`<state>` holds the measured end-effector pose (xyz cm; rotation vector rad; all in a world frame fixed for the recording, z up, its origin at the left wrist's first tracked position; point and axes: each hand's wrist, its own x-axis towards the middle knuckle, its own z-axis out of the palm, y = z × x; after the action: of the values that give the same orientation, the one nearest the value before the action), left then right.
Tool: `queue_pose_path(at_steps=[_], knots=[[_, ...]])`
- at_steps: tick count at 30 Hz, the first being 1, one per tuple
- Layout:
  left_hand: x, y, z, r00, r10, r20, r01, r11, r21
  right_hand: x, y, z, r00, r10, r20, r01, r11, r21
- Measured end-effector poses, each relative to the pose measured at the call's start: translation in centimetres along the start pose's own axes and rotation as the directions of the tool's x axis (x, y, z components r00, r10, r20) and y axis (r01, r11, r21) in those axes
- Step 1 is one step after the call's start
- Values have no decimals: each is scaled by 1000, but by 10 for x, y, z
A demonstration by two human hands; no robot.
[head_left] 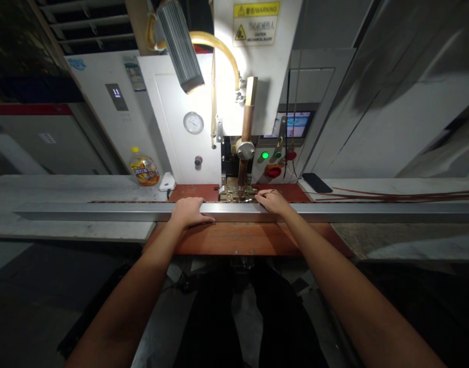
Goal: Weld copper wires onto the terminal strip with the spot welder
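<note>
A long silvery metal bar (115,210) lies crosswise along the work table in front of a white machine. My left hand (189,211) grips it left of the middle, thumb on the near side and fingers over the top. My right hand (273,201) is closed in a pinch at the bar's far edge, just right of a brass-coloured fixture (230,192). What those fingertips hold is too small to make out. A copper-coloured electrode rod (242,171) points down at the fixture between my hands. Thin brown strips (391,196) run in from the right behind the bar.
Behind stand a pressure gauge (193,122), a lit green button (265,155), a red knob (273,170) and a screen (296,124). A yellow-capped bottle (144,167) and a white device (167,182) stand left. A black phone (316,183) lies right.
</note>
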<state>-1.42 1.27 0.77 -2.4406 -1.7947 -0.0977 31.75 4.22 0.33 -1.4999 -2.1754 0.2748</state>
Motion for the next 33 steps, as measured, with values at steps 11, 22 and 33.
queue_pose_path(at_steps=[11,22,33], knots=[[-1,1,-3,1000,13,7,-13,1000,-12,0,3,4,1000,-14,-17,14,1000,20],[-3,1,-2,1000,15,-8,-15,1000,0,-1,3,4,1000,-12,-25,13,999,37],[-8,3,-2,1000,8,-30,-8,1000,-2,-8,2,5,998,-4,-60,5,1000,24]])
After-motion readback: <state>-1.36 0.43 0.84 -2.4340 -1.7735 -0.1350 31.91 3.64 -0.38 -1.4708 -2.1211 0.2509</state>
